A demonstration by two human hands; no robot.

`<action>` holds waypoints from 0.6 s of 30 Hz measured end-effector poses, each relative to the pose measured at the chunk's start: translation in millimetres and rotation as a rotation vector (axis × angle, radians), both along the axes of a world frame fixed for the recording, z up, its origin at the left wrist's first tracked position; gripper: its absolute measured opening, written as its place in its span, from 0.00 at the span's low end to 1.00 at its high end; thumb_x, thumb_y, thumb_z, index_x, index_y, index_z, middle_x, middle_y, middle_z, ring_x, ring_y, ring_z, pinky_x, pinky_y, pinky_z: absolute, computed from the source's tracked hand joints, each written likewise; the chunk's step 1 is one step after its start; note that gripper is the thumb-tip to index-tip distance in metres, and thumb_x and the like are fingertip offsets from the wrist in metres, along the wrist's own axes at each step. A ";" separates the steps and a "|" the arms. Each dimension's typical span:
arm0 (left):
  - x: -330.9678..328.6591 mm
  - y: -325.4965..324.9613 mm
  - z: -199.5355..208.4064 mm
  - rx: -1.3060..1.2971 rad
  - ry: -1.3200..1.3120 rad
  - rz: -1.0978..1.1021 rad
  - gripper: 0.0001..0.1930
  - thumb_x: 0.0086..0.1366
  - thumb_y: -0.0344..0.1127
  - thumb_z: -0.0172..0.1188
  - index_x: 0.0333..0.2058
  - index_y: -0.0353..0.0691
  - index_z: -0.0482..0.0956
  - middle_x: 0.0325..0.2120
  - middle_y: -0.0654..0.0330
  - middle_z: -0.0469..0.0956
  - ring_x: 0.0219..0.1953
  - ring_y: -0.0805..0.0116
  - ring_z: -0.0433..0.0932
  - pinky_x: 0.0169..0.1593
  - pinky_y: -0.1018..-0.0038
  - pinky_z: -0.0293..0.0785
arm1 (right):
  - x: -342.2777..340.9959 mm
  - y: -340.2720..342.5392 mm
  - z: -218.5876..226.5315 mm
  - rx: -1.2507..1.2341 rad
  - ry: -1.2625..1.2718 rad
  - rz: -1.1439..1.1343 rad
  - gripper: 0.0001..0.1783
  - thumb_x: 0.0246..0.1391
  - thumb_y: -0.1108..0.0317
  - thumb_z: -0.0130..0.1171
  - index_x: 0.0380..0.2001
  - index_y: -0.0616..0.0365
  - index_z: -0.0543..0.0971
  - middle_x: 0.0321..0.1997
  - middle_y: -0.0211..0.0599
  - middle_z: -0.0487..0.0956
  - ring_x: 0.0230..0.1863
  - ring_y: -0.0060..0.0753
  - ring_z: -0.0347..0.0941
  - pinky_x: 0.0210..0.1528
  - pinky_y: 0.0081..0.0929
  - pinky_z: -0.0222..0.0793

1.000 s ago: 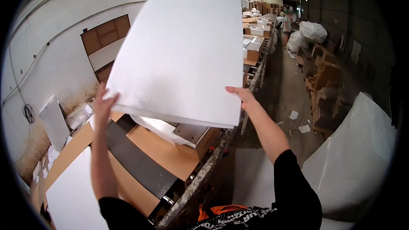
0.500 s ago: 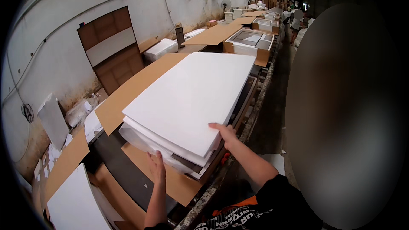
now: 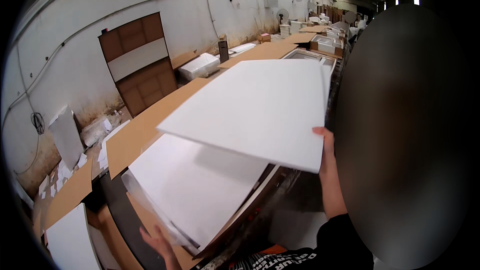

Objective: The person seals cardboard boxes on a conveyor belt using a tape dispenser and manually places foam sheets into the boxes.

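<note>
A large white foam sheet [image 3: 255,112] hangs tilted above the conveyor line. My right hand [image 3: 327,147] grips its near right corner, thumb on top and the other fingers hidden underneath. Below it, another white sheet [image 3: 197,182] tops a stack that sits in an opened cardboard box [image 3: 131,205]. Clear plastic film [image 3: 150,210] pokes out along the stack's left side. Low by the box's near left edge is my left hand [image 3: 157,242], its fingers spread and nothing in it. The lifted sheet covers the far part of the stack.
Opened cartons [image 3: 327,45] run along the line into the distance. A cardboard flap [image 3: 150,120] sticks out on the left. At lower left another box holds a white panel [image 3: 70,237]. A brown and white panel [image 3: 137,62] leans on the wall. A blurred oval covers the right side.
My right hand has raised the top foam sheet off the stack and carried it right, uncovering the white sheet beneath. My left hand has dropped down and left, away from the stack's near side.
</note>
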State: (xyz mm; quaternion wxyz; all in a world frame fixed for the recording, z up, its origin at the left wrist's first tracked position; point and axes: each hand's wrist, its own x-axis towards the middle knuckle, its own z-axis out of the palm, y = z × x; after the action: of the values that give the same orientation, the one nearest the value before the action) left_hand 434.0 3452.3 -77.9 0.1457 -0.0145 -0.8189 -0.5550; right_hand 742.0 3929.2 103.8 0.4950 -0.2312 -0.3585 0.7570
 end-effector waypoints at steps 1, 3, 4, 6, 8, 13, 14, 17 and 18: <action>8.3 -11.3 4.1 -0.003 -0.035 0.107 0.39 0.67 0.46 0.58 0.66 0.29 0.50 0.66 0.45 0.52 0.68 0.51 0.53 0.69 0.62 0.50 | -7.6 22.3 15.0 0.003 -0.080 -0.095 0.29 0.41 0.64 0.57 0.46 0.74 0.73 0.42 0.53 0.77 0.43 0.47 0.76 0.47 0.38 0.74; 19.8 -26.3 4.2 -0.012 -0.216 0.344 0.39 0.67 0.46 0.58 0.67 0.31 0.50 0.66 0.44 0.52 0.68 0.51 0.53 0.69 0.62 0.50 | -11.6 124.3 18.2 0.128 -0.196 -0.250 0.30 0.37 0.57 0.59 0.46 0.62 0.74 0.38 0.45 0.76 0.40 0.45 0.73 0.46 0.37 0.72; 48.4 -18.5 27.9 -0.165 -0.084 0.333 0.48 0.59 0.60 0.62 0.64 0.26 0.56 0.61 0.35 0.60 0.62 0.41 0.64 0.64 0.54 0.62 | -3.7 174.9 41.7 0.133 -0.197 -0.293 0.30 0.37 0.54 0.62 0.45 0.58 0.74 0.40 0.41 0.76 0.42 0.42 0.72 0.48 0.38 0.69; 69.3 -11.3 34.1 -0.197 -0.077 0.389 0.47 0.61 0.60 0.61 0.64 0.27 0.55 0.60 0.34 0.61 0.61 0.41 0.64 0.63 0.52 0.62 | 21.8 286.0 97.5 0.329 -0.100 -0.279 0.35 0.40 0.44 0.61 0.49 0.54 0.74 0.45 0.37 0.76 0.49 0.41 0.71 0.52 0.38 0.67; 74.6 -29.3 -0.8 -0.163 -0.024 0.445 0.43 0.63 0.53 0.60 0.65 0.29 0.53 0.63 0.39 0.58 0.64 0.46 0.59 0.66 0.56 0.56 | 16.6 356.2 107.0 0.055 -0.248 -0.147 0.47 0.40 0.32 0.59 0.59 0.51 0.70 0.59 0.44 0.72 0.58 0.44 0.67 0.59 0.45 0.62; 96.7 -43.7 -17.4 -0.068 0.077 0.501 0.39 0.60 0.39 0.65 0.63 0.28 0.56 0.62 0.43 0.59 0.66 0.50 0.56 0.69 0.62 0.50 | -125.1 396.9 -49.5 0.282 -0.611 -0.327 0.40 0.47 0.49 0.68 0.54 0.72 0.74 0.55 0.47 0.74 0.55 0.40 0.70 0.57 0.35 0.66; 93.5 -26.1 7.6 -0.101 0.038 0.449 0.39 0.58 0.40 0.66 0.62 0.28 0.57 0.62 0.43 0.59 0.66 0.50 0.57 0.68 0.61 0.52 | -123.0 418.2 -77.0 0.450 -0.548 -0.243 0.35 0.48 0.53 0.67 0.52 0.70 0.76 0.51 0.48 0.77 0.50 0.40 0.74 0.52 0.34 0.70; 103.7 -34.3 8.6 -0.307 0.141 0.414 0.40 0.58 0.44 0.67 0.61 0.29 0.59 0.60 0.40 0.61 0.62 0.44 0.61 0.66 0.59 0.57 | -171.0 434.7 -112.3 0.649 -0.882 0.072 0.25 0.54 0.64 0.61 0.54 0.65 0.74 0.38 0.35 0.79 0.39 0.32 0.76 0.37 0.33 0.73; 120.1 -47.0 16.4 -0.356 0.148 0.437 0.39 0.58 0.44 0.67 0.61 0.29 0.59 0.60 0.40 0.61 0.62 0.44 0.61 0.65 0.58 0.58 | -224.2 384.0 -136.7 0.655 -0.877 0.106 0.24 0.56 0.67 0.58 0.55 0.65 0.72 0.43 0.37 0.78 0.42 0.32 0.75 0.41 0.30 0.72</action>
State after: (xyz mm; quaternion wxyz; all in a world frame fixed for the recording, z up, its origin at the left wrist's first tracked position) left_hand 554.1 3405.2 -61.6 0.3162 0.0966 -0.8742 -0.3555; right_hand 517.8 4313.2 -32.9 0.3064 -0.3406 -0.7591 0.4625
